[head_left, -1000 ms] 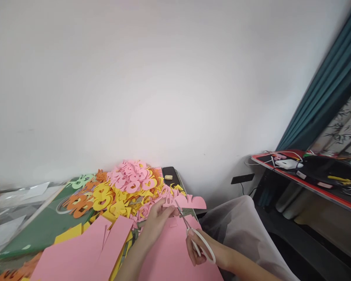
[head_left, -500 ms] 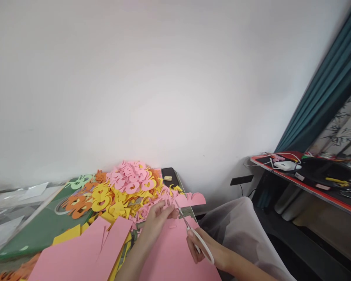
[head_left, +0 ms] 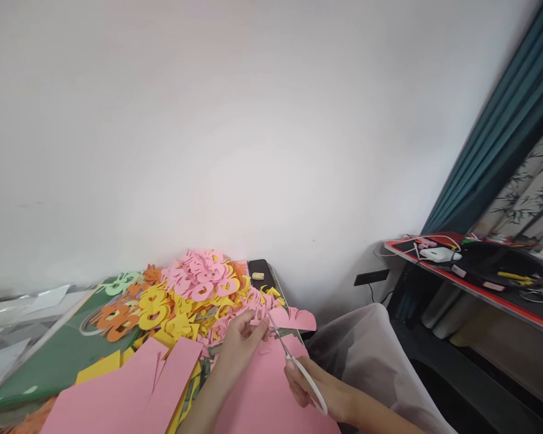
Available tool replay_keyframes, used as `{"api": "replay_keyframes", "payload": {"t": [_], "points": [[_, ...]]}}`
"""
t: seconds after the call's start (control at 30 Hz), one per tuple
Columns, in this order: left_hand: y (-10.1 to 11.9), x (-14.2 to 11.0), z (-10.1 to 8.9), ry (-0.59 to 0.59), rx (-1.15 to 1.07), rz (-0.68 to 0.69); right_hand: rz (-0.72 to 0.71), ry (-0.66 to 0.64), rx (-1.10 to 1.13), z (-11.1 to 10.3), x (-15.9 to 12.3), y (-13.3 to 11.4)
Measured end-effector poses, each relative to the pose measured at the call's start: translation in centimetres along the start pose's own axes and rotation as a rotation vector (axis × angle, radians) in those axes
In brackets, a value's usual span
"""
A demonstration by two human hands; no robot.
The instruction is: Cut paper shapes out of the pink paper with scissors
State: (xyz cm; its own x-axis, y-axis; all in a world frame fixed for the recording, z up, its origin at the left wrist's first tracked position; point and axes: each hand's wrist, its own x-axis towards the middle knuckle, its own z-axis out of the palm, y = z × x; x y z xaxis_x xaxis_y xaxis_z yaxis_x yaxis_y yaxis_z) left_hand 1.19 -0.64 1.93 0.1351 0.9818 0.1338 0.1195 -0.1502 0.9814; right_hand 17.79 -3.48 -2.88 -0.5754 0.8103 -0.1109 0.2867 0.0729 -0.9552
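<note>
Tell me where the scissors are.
In the head view, the scissors are low, just right of centre, in the right hand, tips by the left hand.

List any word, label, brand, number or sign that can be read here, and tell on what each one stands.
No text can be read.
Desk: two pale patches, possibly labels, too small to read.
Scissors, pink strip, phone: no lettering visible.

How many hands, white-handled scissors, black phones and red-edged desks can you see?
Hands: 2, a left hand and a right hand
White-handled scissors: 1 pair, in the right hand
Black phone: 1
Red-edged desk: 1
Total: 5
</note>
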Motion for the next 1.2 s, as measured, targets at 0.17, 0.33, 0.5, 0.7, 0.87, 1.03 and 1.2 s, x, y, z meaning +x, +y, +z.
{"api": "replay_keyframes", "payload": {"t": [0.17, 0.33, 0.5, 0.7, 0.87, 1.03, 1.2], "points": [[-0.6, 0.0, 0.3, 0.006, -0.076, -0.017, -0.021, 0.01, 0.026, 0.4, 0.1, 0.1], [-1.2, 0.1, 0.7, 0.025, -0.164, -0.079, -0.003, 0.047, 0.044, 0.5, -0.1, -0.7], [-1.0, -0.1, 1.3, 0.093, -0.253, -0.16, 0.005, 0.072, 0.104, 0.8, 0.1, 0.0], [-1.5, -0.4, 2.1, 0.077, -0.339, -0.225, 0.034, 0.107, 0.178, 1.3, 0.5, 1.2], [-1.9, 0.0, 1.3, 0.1, -0.261, -0.205, 0.034, 0.07, 0.184, 1.2, 0.5, 0.5], [-1.9, 0.6, 0.3, 0.207, -0.162, -0.131, 0.038, 0.043, 0.074, 0.8, -0.1, -0.6], [-1.9, 0.6, 0.2, 0.149, -0.178, -0.127, 0.056, 0.046, 0.113, 1.0, 0.1, 0.1]]}}
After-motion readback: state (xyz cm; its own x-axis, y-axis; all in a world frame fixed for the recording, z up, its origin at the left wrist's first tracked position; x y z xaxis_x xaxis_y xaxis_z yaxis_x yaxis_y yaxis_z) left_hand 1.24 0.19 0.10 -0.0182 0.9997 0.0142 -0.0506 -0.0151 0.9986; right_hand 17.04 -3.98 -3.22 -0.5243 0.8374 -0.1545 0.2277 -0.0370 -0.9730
